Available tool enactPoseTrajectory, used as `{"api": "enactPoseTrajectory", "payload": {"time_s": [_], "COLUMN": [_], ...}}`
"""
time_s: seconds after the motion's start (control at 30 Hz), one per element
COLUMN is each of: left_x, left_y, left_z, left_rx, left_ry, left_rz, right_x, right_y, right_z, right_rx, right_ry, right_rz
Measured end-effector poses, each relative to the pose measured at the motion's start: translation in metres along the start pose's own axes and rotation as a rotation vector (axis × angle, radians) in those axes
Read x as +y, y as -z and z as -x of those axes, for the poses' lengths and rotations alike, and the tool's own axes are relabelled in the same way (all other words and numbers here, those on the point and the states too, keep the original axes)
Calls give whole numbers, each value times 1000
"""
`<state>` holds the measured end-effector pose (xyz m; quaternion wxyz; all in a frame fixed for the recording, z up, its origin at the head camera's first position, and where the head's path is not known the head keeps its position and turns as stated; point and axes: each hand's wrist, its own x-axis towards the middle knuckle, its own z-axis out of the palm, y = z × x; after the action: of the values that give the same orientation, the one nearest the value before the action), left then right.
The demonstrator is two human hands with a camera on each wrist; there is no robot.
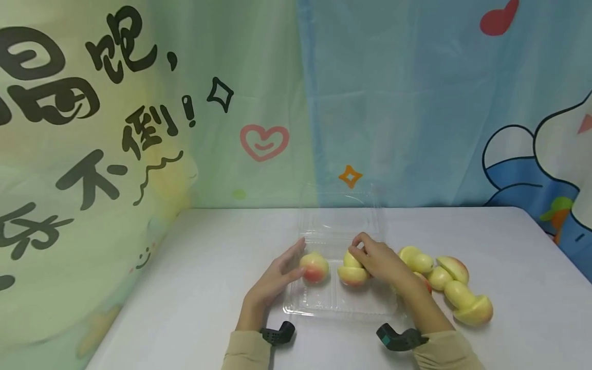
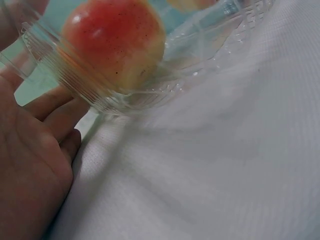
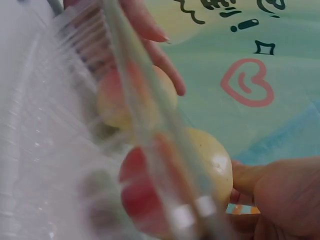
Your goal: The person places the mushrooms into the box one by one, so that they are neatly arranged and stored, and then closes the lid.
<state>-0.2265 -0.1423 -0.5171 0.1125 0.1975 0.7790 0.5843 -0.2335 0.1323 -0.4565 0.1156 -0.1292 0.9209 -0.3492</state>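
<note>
A clear plastic clamshell box (image 1: 334, 308) lies with its lid raised at the back. In its left compartment sits a whole red-and-yellow peach (image 1: 314, 267). My left hand (image 1: 277, 280) rests along the box's left wall, fingers extended outside and thumb over the wall by the peach. In the right compartment, my right hand (image 1: 380, 259) pinches a yellow piece (image 1: 350, 259) of a second peach, above its red-skinned lower half (image 1: 353, 276). The right wrist view shows this second peach (image 3: 215, 160) beside the right hand (image 3: 290, 195), partly covered by the blurred box wall.
Right of the box, several yellow peach pieces (image 1: 459, 294) lie in a loose cluster, some with red skin, partly behind my right forearm. A white cloth covers the table (image 1: 208, 288). A printed curtain (image 1: 398, 103) hangs behind its far edge.
</note>
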Motion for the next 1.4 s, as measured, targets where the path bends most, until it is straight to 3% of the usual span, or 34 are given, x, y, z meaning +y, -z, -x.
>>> {"api": "enactPoseTrajectory", "payload": {"time_s": [0.2,0.5,0.7,0.83,1.13,1.4], "left_x": [19,2,-1,-4,-4,25], "left_y": [3,4,3,0,0,-1], "left_z": [1,-9,-5,-1,0,6], "left_rx": [-1,15,19,-8,-11,-53], "left_ry": [-27,-51,-33,-24,-23,-26], "left_rz": [35,39,72,83,113,113], "right_x": [-7,-11,-7,-2,1,2], "right_y": [2,11,11,8,2,5], "right_z": [-6,-5,-2,3,6,6], "right_rx": [39,-5,-71,-126,-116,-118], "right_ry": [5,15,77,51,81,33], "right_rz": [104,106,73,32,86,57]}}
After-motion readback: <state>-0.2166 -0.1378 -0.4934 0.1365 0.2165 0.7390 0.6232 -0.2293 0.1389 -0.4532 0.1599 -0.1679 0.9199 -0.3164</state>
